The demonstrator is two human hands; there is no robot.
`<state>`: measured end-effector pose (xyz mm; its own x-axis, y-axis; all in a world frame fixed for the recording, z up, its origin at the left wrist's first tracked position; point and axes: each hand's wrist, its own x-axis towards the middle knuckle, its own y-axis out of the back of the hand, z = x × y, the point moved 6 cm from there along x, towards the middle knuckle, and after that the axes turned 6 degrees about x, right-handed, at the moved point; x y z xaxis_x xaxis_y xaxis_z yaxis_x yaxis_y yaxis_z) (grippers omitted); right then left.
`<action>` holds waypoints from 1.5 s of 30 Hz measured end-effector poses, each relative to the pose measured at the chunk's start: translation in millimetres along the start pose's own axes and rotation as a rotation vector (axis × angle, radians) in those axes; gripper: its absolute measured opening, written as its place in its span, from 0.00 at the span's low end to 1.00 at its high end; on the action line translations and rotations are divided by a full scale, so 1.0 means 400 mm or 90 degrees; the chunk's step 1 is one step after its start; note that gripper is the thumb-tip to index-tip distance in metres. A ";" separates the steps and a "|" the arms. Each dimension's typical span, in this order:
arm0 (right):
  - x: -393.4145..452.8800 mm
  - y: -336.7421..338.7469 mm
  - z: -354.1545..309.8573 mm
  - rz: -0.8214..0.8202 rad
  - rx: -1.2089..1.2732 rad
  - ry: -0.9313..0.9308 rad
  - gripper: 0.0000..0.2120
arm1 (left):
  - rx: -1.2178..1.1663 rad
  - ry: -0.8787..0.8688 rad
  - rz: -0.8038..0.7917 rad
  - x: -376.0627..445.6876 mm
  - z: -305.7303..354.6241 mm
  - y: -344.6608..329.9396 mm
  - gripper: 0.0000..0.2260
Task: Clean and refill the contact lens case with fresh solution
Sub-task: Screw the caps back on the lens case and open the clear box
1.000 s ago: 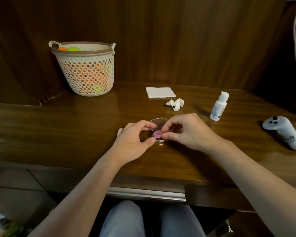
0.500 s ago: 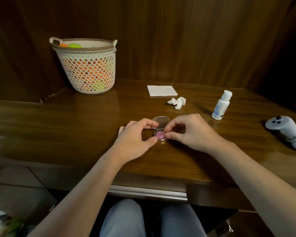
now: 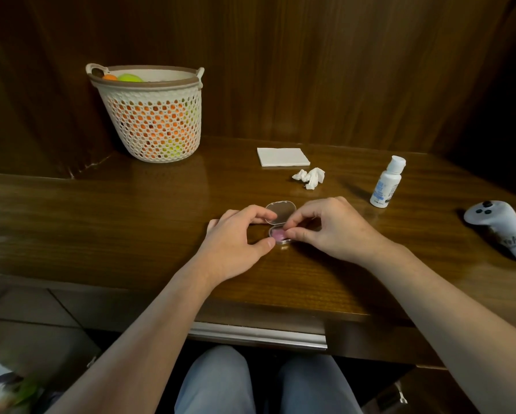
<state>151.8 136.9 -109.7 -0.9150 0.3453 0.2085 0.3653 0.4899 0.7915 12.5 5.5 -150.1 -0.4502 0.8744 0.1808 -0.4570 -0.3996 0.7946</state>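
The contact lens case (image 3: 279, 231) lies on the desk (image 3: 131, 210) between both hands, hinged lid (image 3: 280, 211) raised on the far side. The left hand (image 3: 236, 237) pinches the case, index on the lid, thumb at the near rim. The right hand (image 3: 325, 227) pinches the pink cap (image 3: 278, 234) in the base. The solution bottle (image 3: 387, 182) stands well beyond the right hand's grip, nearer that hand, upright
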 end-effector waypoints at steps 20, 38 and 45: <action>-0.008 0.000 0.069 0.068 0.052 -0.129 0.30 | -0.022 0.005 0.012 -0.005 0.011 0.004 0.17; -0.052 -0.015 0.066 0.105 0.029 -0.118 0.27 | 0.014 -0.019 -0.068 0.018 0.035 0.001 0.28; -0.069 -0.019 0.058 0.155 -0.054 -0.057 0.33 | 0.024 -0.062 -0.016 0.014 0.038 0.003 0.17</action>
<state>178.3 142.3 -135.0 -0.7818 0.5159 0.3502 0.5536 0.3161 0.7705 21.1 14.0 -139.5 -0.3610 0.9075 0.2148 -0.4369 -0.3680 0.8208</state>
